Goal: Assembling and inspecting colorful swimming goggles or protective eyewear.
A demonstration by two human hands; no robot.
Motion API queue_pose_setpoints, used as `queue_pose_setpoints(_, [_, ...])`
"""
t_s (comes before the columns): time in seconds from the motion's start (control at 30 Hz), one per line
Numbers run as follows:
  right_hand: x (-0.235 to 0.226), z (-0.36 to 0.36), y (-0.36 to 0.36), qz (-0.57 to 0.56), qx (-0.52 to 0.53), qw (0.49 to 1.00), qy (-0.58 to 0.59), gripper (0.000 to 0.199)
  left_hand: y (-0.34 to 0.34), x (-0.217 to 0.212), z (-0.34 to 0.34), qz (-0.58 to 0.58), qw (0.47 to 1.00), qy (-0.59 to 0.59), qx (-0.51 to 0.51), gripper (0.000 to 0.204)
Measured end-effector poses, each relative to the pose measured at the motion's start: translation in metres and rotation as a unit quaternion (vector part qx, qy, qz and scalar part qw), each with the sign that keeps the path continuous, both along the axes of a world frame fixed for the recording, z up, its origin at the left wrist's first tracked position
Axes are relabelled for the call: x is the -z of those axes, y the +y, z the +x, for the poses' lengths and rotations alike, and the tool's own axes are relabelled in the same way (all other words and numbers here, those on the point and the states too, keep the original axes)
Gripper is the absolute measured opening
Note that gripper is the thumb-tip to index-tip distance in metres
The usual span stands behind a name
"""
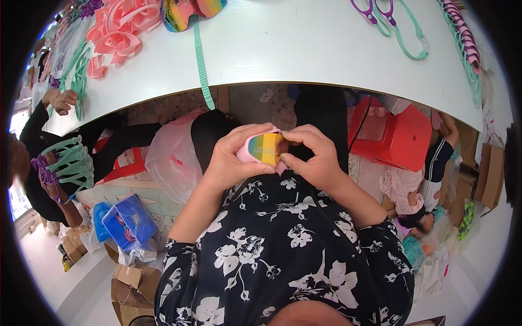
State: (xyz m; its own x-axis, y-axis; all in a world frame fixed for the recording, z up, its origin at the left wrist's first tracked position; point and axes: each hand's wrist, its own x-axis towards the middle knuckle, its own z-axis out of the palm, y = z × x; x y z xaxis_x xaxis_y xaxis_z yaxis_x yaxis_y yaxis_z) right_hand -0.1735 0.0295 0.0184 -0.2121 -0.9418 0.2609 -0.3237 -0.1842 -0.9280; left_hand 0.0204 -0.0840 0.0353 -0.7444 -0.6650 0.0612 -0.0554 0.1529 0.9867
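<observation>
Over my lap, a swim mask with a pink rim and a rainbow mirrored lens (262,149) is gripped between both hands. My left hand (231,157) wraps round its left side, with the thumb along the lower edge. On the other side, my right hand (314,156) pinches the rim near the lens edge between thumb and fingers. The palms hide part of the mask. Beyond them on the white table (304,49) lies another rainbow-lensed mask (187,13), its mint strap (201,60) hanging over the near edge.
Pink mask frames (120,32) are heaped at the table's far left. Purple goggles (374,11) with a mint strap lie at the far right, beside a row of purple pieces (462,32). At left, a co-worker holds mint straps (70,163). A red stool (399,136) stands at right.
</observation>
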Motion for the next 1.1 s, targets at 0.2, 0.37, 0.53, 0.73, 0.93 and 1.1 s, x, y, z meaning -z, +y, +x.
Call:
queue_pose_setpoints(0.2, [0.0, 0.006, 0.005, 0.053, 0.021, 0.997, -0.042, 0.036, -0.005, -0.009, 0.003, -0.074, 0.997, -0.015, 0.028, 0.066])
queue_pose_setpoints(0.37, [-0.005, 0.003, 0.004, 0.07, -0.031, 0.996, -0.052, 0.034, -0.007, -0.012, 0.005, -0.076, 0.996, -0.023, 0.032, 0.064])
queue_pose_setpoints(0.53, [0.002, 0.007, 0.002, 0.001, 0.003, 1.0, -0.025, 0.035, -0.009, -0.023, 0.003, -0.082, 0.994, -0.047, 0.056, 0.064])
queue_pose_setpoints(0.73, [0.001, -0.009, 0.006, 0.109, -0.105, 0.973, -0.175, 0.045, -0.003, -0.007, 0.014, -0.021, 0.999, 0.014, 0.041, 0.068])
queue_pose_setpoints(0.93, [0.002, -0.017, 0.002, 0.186, -0.193, 0.829, -0.491, 0.061, 0.005, -0.008, 0.008, 0.132, 0.986, 0.084, 0.049, 0.068])
queue_pose_setpoints(1.1, [0.014, -0.016, 0.007, 0.163, -0.176, 0.812, -0.532, 0.04, 0.013, -0.015, 0.005, 0.193, 0.979, 0.051, 0.041, 0.077])
